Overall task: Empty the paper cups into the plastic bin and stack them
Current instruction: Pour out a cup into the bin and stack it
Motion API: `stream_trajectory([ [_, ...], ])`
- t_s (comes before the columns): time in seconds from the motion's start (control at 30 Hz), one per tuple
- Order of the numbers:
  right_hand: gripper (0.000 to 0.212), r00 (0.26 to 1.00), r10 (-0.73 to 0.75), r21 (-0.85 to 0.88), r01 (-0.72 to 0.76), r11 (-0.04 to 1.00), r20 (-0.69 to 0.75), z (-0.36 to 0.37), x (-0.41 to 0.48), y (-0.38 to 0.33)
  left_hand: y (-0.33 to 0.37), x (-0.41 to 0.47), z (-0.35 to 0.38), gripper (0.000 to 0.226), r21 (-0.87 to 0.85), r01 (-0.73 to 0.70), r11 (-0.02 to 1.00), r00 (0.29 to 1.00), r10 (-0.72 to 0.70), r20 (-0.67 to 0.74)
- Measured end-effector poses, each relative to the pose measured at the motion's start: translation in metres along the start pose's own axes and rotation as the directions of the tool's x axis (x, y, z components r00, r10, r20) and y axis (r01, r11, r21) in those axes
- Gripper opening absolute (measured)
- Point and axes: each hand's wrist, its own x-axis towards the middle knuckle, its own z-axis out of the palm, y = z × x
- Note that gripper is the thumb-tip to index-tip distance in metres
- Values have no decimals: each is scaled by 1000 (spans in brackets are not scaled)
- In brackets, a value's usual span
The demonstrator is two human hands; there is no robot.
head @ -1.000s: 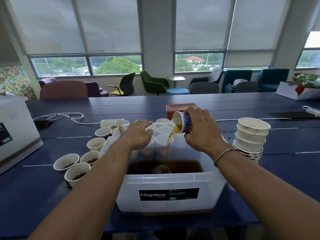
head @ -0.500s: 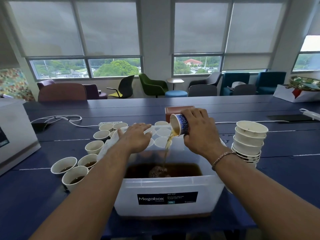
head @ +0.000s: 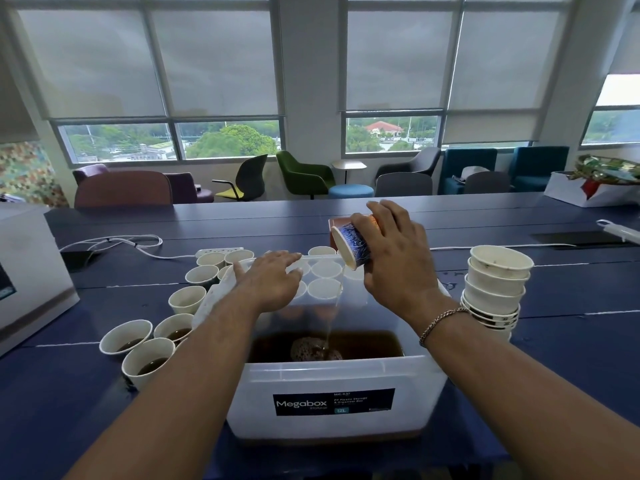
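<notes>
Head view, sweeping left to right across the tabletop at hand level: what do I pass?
grey box → cups with brown liquid → left hand → tilted blue patterned cup → right hand gripping it → stack of empty cups

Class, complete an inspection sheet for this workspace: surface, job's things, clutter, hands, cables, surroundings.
Surface: dark blue table.
Job's things: plastic bin holds brown liquid; tilted blue cup trickles into it; part-filled cups left; stack of empty cups right.
Clutter: grey box at left edge; white box far right.
Hands: right hand grips the blue cup; left hand lies flat at the bin's far rim.
Cables: white cable and power strip far left.
Surroundings: chairs, windows with blinds lowered.
</notes>
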Motion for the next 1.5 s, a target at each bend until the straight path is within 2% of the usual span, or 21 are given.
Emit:
stream_trajectory([
  [0.13,83,999,-28,-3,28,1000,-42,1,0,-1,0,0,0,45,-3,3,1000,1000,-3,6],
  [0.23,78,1000,4,-7,-5,1000,-30,1,-2,1,0,1,0,46,-2,2,1000,1000,-2,5],
  [0.3,69,997,51,1,-51,999,64,0,-3,1,0,0,0,45,-8,6,1000,1000,-6,6],
  [0.4,70,960,117,98,-146,984,255,1,-5,0,7,-1,-3,42,-26,26,999,999,-27,-41],
  [0.47,70,950,145,148,-191,970,276,-2,-2,1,17,1,-9,38,-74,6,997,989,-17,-149],
  [0.5,71,957,147,165,-192,967,252,-6,1,3,26,1,-14,38,-154,-36,987,982,7,-188],
  [0.53,72,962,146,184,-190,964,229,-10,4,5,38,0,-19,38,-281,-95,955,980,41,-192],
  [0.63,74,964,185,258,-231,938,189,-28,14,17,81,-10,-34,39,-616,-201,761,979,136,-152],
  [0.77,86,947,303,342,-321,883,107,-65,17,45,131,-7,-40,38,-769,-223,599,974,101,-204],
  [0.9,81,919,382,299,-394,869,101,-98,9,85,183,-6,-33,36,-844,-222,488,973,167,-159],
  [1.07,85,873,471,305,-486,819,128,-119,-5,116,228,-14,-25,40,-814,-274,512,957,230,-178],
  [1.17,79,852,491,310,-524,794,181,-120,-15,122,236,-17,-19,45,-795,-263,546,956,260,-138],
  [1.23,82,822,501,260,-564,784,271,-119,-20,124,233,-21,-13,44,-752,-247,611,955,284,-83],
  [1.3,93,794,529,212,-596,774,299,-119,-21,123,224,-18,-8,43,-695,-239,678,957,284,-52],
  [1.43,87,778,563,262,-626,734,280,-120,-9,118,208,-11,-9,51,-680,-228,697,961,273,-43],
  [1.5,88,760,572,216,-641,736,309,-116,0,115,202,-7,-13,56,-681,-217,699,961,274,-26],
])
